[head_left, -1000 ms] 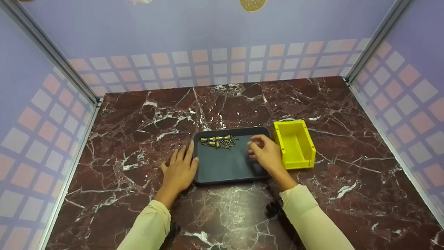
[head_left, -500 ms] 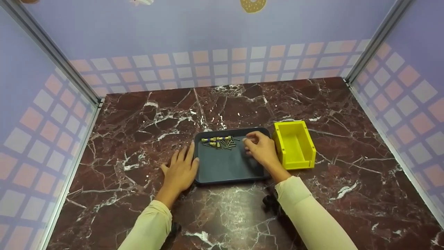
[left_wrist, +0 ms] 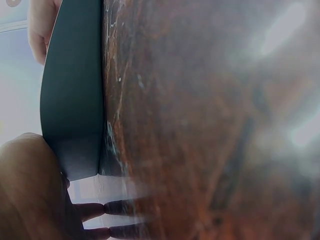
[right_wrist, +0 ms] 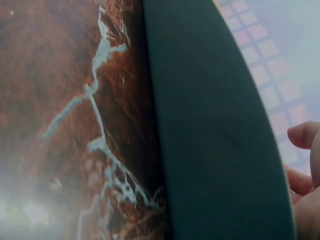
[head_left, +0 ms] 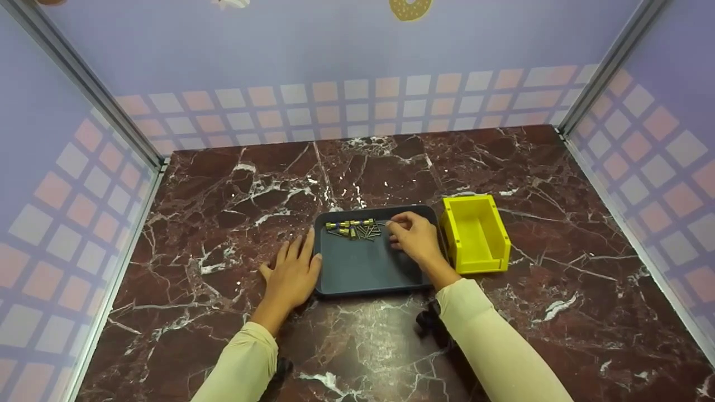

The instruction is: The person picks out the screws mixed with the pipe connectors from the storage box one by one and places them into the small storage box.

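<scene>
My left hand (head_left: 291, 274) lies with fingers spread at the left edge of a dark shallow tray (head_left: 357, 273). Its fingertips and thumb touch or nearly touch the rim. My right hand (head_left: 416, 239) is over the tray's right part, thumb and forefinger bent close together at the end of a screw (head_left: 382, 223); whether they pinch it is too small to tell. More screws (head_left: 366, 232) lie in a loose heap near the far left. Next to them are several brass-coloured fittings (head_left: 349, 224) with blue bands. The tray wall (right_wrist: 215, 125) hides the tray's contents in both wrist views.
A yellow open-front bin (head_left: 475, 234) stands against the tray's right side, close to my right wrist. The marbled dark red tabletop (head_left: 246, 190) extends around the tray, with patterned walls (head_left: 357, 100) behind and at both sides.
My right hand has moved left and slightly away from me, from the tray's right side up to the nearest screw. The left hand, tray and bin stay in place.
</scene>
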A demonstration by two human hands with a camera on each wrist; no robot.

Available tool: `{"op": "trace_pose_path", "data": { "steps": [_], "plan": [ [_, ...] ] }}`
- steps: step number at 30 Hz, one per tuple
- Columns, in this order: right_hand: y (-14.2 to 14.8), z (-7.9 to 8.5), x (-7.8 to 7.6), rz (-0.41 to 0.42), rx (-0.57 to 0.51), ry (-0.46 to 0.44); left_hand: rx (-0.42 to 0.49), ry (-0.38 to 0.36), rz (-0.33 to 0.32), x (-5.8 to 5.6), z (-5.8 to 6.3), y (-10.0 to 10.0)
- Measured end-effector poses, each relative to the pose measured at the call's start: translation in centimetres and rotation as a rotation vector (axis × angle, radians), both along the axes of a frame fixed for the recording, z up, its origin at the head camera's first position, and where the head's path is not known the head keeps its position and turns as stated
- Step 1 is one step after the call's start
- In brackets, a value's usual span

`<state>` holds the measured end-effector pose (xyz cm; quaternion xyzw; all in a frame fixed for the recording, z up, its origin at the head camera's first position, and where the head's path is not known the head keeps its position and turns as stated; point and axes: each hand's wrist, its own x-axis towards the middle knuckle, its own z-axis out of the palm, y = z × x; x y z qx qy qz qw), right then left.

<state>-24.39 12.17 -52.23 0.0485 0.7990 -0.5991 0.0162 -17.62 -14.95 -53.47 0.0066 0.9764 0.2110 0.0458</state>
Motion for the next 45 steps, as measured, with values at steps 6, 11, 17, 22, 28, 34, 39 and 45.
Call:
{"op": "trace_pose_path", "data": {
  "steps": [6, 11, 17, 22, 28, 34, 39, 45],
  "plan": [
    [-0.3, -0.3, -0.5, -0.037, 0.03, -0.025, -0.006, -0.006, 0.004, -0.1, 0.0, 0.1],
    [-0.4, -0.4, -0.8, -0.049, 0.065, -0.034, -0.003, 0.003, 0.004, -0.1, 0.1, 0.1],
    [-0.4, -0.5, -1.2, -0.056, 0.083, -0.051, -0.005, 0.003, 0.004, -0.1, 0.0, 0.1],
    [-0.5, -0.6, -1.4, -0.055, 0.089, -0.06, -0.007, -0.003, 0.006, 0.0, 0.0, 0.1],
    [-0.7, -0.7, -1.6, -0.055, 0.116, -0.075, 0.002, -0.014, 0.007, -0.1, -0.1, 0.1],
    [-0.8, -0.6, -1.9, -0.066, 0.126, -0.106, 0.007, -0.02, 0.01, 0.0, 0.0, 0.1],
    [-0.9, -0.6, -2.2, -0.069, 0.156, -0.113, 0.002, -0.01, 0.01, -0.1, 0.0, 0.1],
    [-1.0, -0.6, -2.2, -0.066, 0.198, -0.105, -0.003, -0.004, 0.009, -0.1, 0.0, 0.1]
  ]
}}
